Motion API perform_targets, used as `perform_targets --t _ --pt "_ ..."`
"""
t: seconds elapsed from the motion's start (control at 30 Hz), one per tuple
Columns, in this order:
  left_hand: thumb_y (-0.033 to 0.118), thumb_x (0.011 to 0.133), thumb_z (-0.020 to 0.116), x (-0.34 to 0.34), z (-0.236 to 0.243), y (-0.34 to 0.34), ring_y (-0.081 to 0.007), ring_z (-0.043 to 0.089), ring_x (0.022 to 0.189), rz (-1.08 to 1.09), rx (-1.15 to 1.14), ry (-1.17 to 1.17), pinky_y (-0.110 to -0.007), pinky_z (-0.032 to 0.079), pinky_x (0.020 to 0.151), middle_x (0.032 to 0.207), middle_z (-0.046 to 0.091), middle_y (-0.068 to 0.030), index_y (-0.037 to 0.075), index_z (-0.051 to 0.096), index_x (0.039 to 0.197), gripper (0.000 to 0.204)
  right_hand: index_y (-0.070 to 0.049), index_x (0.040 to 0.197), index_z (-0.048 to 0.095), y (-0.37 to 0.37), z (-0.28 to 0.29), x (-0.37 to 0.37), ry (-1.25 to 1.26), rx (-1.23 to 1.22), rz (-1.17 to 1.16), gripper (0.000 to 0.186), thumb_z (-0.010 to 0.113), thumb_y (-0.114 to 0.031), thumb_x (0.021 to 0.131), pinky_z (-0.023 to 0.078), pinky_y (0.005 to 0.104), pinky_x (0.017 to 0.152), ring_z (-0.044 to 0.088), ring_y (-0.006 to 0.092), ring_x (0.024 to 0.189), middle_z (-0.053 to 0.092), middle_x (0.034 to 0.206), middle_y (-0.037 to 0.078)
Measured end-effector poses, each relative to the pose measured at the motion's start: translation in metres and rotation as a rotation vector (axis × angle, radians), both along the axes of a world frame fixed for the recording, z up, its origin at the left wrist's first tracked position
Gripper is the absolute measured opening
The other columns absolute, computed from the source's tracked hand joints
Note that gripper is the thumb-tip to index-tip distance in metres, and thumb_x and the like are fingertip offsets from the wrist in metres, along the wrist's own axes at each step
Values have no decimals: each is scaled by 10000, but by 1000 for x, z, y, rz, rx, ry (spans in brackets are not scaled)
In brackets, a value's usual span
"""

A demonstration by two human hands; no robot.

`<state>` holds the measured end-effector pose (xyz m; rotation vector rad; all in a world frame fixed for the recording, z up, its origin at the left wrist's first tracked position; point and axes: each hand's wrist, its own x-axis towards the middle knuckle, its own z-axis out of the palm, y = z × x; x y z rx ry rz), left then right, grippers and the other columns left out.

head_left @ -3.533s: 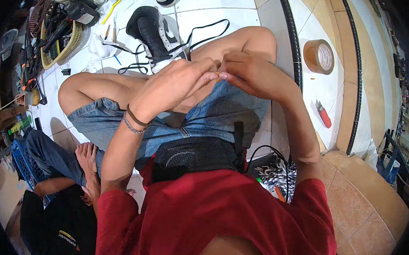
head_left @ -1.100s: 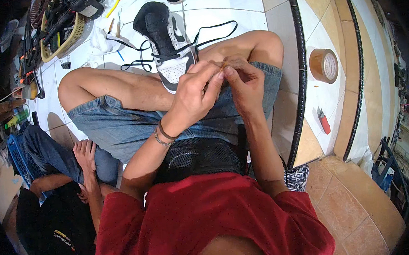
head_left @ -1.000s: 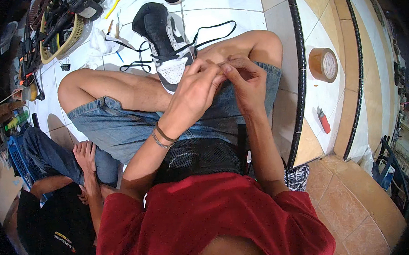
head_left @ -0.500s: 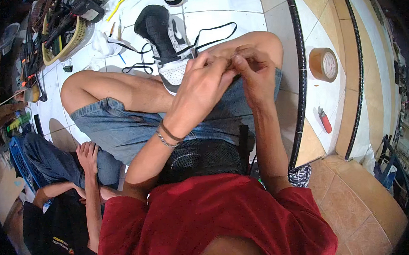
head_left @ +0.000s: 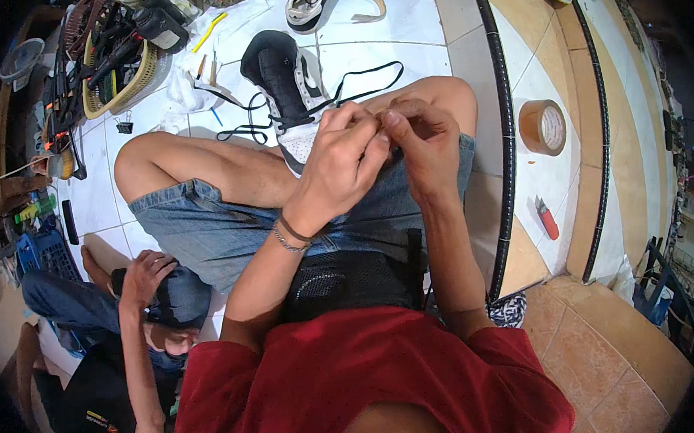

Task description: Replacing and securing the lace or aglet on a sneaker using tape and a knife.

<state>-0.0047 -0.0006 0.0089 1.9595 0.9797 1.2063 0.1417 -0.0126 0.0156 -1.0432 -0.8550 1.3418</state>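
Observation:
My left hand (head_left: 338, 162) and my right hand (head_left: 428, 148) meet fingertip to fingertip above my lap, both closed in a pinch. Whatever lies between the fingers is too small or hidden to make out. Just beyond them a black and white high-top sneaker (head_left: 277, 84) rests on the tiles by my bent leg, its toe toward me. Its black lace (head_left: 375, 69) is loose, looping out to both sides. The left hand covers part of the view beside the shoe's toe.
On the right lie a tape roll (head_left: 543, 128) and a red-handled cutter (head_left: 548, 220), past a dark step edge (head_left: 506, 125). A tool basket (head_left: 123, 91), a yellow stick (head_left: 208, 33) and a binder clip (head_left: 124, 124) lie far left. Another person's hand (head_left: 149, 277) rests on their knee, near left.
The view has tilted, so the sneaker and floor things sit lower. My hands stay pinched together, turned slightly. The other person's arm and legs have shifted.

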Motion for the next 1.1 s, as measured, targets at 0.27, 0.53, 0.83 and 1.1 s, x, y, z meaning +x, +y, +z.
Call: perform_targets --t 0.27,0.53,0.83,1.1 --pt "87 906 651 -10 -8 2 -340 576 864 -79 -157 17 -413 462 767 852 614 -162 -26 632 901 115 48 980 717 0 -4 7 -269 133 6 133 716 -61 904 497 253 789 621 138 932 632 1008 76" --pt "4 825 700 17 -18 -16 -327 617 725 24 -233 -248 -388 478 633 853 641 -188 -14 691 918 95 51 979 711 -17 -13 17 -196 164 54 128 691 -63 923 492 267 808 611 155 942 636 1044 86" --pt "122 853 696 12 -22 -18 -284 586 835 -54 -106 13 -427 413 791 796 651 -109 42 681 836 84 45 939 690 -29 -8 21 -381 54 -31 100 661 -51 937 493 273 802 606 168 922 645 1013 109" --pt "83 844 673 12 -21 -18 -277 591 832 -42 -7 -90 -385 429 784 686 603 -91 18 695 835 69 36 932 673 -26 -13 29 -203 121 66 103 678 -67 932 499 309 843 629 192 915 669 997 126"
